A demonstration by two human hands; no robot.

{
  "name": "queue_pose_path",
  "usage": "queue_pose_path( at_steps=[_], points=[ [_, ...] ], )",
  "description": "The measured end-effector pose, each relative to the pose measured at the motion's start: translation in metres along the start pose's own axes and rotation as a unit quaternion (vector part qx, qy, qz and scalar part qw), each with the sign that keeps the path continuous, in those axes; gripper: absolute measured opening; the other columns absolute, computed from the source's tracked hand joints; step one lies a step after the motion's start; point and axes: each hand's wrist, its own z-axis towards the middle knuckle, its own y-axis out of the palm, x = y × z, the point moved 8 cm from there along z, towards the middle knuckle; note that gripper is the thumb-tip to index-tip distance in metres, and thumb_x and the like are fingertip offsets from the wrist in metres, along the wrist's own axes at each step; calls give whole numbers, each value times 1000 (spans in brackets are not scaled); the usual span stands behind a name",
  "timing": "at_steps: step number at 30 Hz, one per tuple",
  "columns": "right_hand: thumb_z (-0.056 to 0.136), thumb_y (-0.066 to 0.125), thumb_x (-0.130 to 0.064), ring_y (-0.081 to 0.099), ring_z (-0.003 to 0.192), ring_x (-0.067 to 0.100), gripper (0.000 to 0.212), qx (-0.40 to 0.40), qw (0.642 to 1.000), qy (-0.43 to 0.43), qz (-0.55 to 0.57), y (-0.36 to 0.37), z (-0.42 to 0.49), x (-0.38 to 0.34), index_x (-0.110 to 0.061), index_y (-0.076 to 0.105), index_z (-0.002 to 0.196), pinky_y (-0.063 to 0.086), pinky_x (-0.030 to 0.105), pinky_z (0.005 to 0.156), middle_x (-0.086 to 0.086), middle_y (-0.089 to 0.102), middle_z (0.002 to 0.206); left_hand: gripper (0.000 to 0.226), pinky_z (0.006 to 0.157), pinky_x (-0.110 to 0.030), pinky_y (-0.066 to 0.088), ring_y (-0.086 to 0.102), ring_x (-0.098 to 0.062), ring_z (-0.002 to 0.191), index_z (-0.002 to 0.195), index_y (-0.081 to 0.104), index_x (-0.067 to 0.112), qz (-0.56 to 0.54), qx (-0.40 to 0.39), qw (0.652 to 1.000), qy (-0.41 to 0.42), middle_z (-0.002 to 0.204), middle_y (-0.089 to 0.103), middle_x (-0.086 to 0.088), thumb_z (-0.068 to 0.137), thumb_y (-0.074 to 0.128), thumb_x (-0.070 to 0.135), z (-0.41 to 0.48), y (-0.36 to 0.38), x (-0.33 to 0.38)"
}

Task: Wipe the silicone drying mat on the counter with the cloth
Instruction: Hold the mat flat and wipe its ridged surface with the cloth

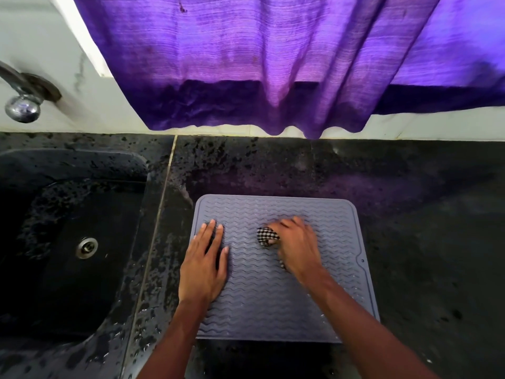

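A grey silicone drying mat [262, 305] with wavy ridges lies flat on the black stone counter [423, 214]. My left hand [203, 265] rests flat on the mat's left side with its fingers straight. My right hand [296, 246] is near the mat's middle, fingers curled around a bunched black-and-white checked cloth [267, 236] that touches the mat. Most of the cloth is hidden under that hand; a small bit shows below the palm.
A black sink [54, 242] with a metal drain [87, 247] sits to the left of the mat. A chrome tap [23, 108] sticks out at the far left. A purple curtain [259, 64] hangs over the counter's back edge.
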Motion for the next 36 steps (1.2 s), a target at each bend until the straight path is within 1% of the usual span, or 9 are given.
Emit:
queue_pose_path(
  at_steps=[6,12,15,18,21,25,28,33,36],
  points=[
    [61,77,-7,56,102,21,55,-30,993,87,-74,-38,-28,92,-30,66,110,50,37,80,-7,68,107,57,126,-35,16,22,-17,155,156,39,16,10,-4,1000,-6,166,29,-1,106,29,42,-1,2,0],
    [75,64,-10,61,93,31,45,-59,975,200,-76,-62,-35,140,-34,66,113,54,44,76,3,68,100,58,126,-35,14,20,-18,155,157,35,15,29,-9,1000,-7,167,25,-2,105,30,41,0,6,0],
    [76,66,-13,64,92,29,37,-27,982,189,-7,-59,-15,116,-32,65,109,54,38,75,4,70,99,60,125,-38,17,18,-18,156,159,32,15,27,-12,1000,0,168,22,-4,105,33,42,0,5,1],
    [77,70,-11,62,86,17,31,5,992,111,64,-50,19,59,-29,67,103,46,26,70,-4,70,93,62,126,-38,16,14,-19,157,161,26,19,26,-20,999,-1,170,17,-4,105,32,45,2,6,0],
    [78,69,-16,55,88,20,27,3,999,33,38,-34,54,1,-27,64,102,45,33,73,-3,67,95,63,126,-36,13,11,-18,157,162,22,21,36,-31,999,-4,170,15,-4,105,29,49,3,7,-1],
    [82,63,-13,48,105,23,37,-28,1000,4,-2,-9,71,-40,-27,61,116,41,39,85,-2,62,108,63,126,-36,13,12,-17,157,162,22,23,34,-35,999,-9,170,16,-2,105,27,51,2,6,-1],
    [83,62,-13,46,110,23,45,-39,999,2,-19,-3,71,-32,-32,58,124,41,40,87,-3,61,112,63,126,-35,12,12,-17,157,162,21,25,36,-39,998,-15,170,16,-1,105,26,52,3,6,-2],
    [81,67,-21,50,102,21,32,-44,998,40,-27,-16,65,14,-36,63,109,47,36,79,-7,61,99,63,126,-34,13,13,-17,157,162,22,24,32,-37,999,-15,170,17,-1,105,27,52,3,6,-1],
    [78,69,-18,53,99,21,34,-37,995,76,-55,-30,52,53,-35,64,107,49,36,76,-7,62,96,63,125,-35,14,13,-17,157,162,21,24,32,-37,999,-15,170,16,-1,105,27,51,2,7,-2]
  ],
)
